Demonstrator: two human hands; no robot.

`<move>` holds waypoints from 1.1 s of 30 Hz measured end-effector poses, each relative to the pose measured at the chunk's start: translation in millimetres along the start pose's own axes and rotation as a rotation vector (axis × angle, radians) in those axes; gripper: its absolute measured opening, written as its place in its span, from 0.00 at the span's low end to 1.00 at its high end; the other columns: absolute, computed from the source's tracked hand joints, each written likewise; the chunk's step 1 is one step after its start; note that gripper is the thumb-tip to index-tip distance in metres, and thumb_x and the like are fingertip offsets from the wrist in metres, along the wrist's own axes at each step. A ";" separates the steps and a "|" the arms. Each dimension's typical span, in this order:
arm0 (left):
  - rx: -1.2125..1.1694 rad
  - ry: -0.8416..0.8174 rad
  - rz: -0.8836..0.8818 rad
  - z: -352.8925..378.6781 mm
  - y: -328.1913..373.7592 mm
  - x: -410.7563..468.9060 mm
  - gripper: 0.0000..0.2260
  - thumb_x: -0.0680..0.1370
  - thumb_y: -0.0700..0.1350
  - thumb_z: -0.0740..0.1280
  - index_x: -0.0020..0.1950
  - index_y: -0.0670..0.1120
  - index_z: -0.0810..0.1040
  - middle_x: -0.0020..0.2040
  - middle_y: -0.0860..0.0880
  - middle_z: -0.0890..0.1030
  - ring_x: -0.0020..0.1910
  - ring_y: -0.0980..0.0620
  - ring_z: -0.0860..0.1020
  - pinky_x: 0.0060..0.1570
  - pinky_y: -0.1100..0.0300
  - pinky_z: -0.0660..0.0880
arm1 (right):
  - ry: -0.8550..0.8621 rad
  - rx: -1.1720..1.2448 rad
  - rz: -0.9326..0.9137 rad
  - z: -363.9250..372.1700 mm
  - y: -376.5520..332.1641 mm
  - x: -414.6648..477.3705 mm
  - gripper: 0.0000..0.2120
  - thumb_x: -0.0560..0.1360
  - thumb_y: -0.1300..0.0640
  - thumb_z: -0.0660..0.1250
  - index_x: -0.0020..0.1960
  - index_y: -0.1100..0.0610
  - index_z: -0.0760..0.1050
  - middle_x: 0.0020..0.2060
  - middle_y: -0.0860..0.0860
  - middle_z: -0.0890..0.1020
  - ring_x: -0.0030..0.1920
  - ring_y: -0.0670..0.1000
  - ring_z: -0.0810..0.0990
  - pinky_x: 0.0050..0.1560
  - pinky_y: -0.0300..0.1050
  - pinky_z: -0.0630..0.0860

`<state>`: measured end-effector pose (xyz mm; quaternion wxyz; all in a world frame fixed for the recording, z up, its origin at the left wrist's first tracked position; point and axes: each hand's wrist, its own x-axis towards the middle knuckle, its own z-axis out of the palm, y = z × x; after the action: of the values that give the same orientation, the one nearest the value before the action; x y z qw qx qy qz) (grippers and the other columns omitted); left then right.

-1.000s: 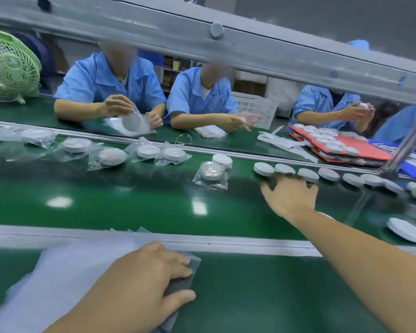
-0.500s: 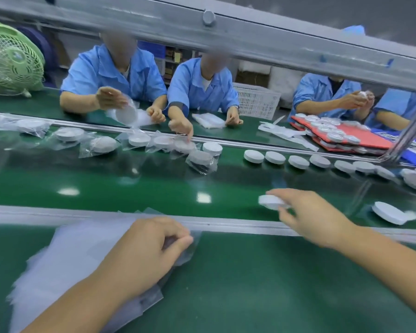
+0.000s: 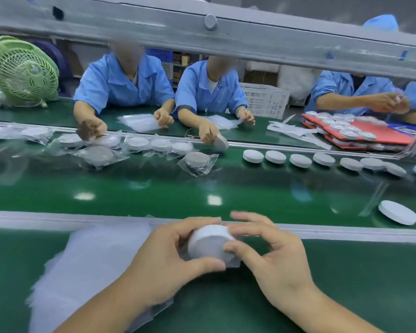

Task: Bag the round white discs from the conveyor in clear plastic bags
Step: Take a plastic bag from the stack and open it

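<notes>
Grey metal beam [image 3: 250, 37] overhead, green fan [image 3: 24, 70], white crate [image 3: 264, 100], blue-coated workers [image 3: 120, 85] opposite

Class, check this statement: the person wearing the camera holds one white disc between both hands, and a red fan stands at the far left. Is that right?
Not quite. The head view shows that the fan is green, not red. The rest holds: the left hand and the right hand hold one white disc between them.

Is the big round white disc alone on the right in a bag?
No, bare: the round white disc lies flat on the green conveyor belt, no clear plastic round it.
</notes>
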<state>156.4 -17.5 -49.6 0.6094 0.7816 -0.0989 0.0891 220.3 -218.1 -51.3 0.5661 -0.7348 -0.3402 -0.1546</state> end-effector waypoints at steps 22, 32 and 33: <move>0.889 -0.253 0.056 -41.8 -2.4 8.2 0.11 0.74 0.68 0.65 0.56 0.79 0.72 0.59 0.74 0.75 0.60 0.72 0.67 0.58 0.73 0.64 | -0.448 -0.911 0.473 16.6 128.2 193.0 0.13 0.84 0.57 0.61 0.63 0.50 0.81 0.57 0.51 0.82 0.53 0.55 0.80 0.50 0.42 0.77; 1.061 -0.251 0.119 -28.6 0.6 6.7 0.13 0.79 0.63 0.59 0.60 0.67 0.78 0.64 0.72 0.74 0.63 0.66 0.69 0.56 0.63 0.72 | -0.303 -1.379 0.892 -186.6 181.7 103.1 0.36 0.78 0.27 0.44 0.79 0.45 0.64 0.78 0.53 0.68 0.78 0.61 0.61 0.76 0.61 0.59; 1.086 -0.248 0.131 -29.4 0.6 6.9 0.13 0.78 0.61 0.59 0.58 0.64 0.79 0.63 0.71 0.75 0.61 0.65 0.71 0.54 0.62 0.73 | -0.386 -1.453 0.869 -206.0 189.3 95.1 0.35 0.80 0.29 0.46 0.80 0.45 0.61 0.79 0.51 0.65 0.80 0.61 0.59 0.76 0.58 0.60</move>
<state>162.3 10.5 -40.2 0.0966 0.9800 -0.1582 0.0725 449.2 -404.5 -66.6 -0.1020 -0.9925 0.0635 0.0237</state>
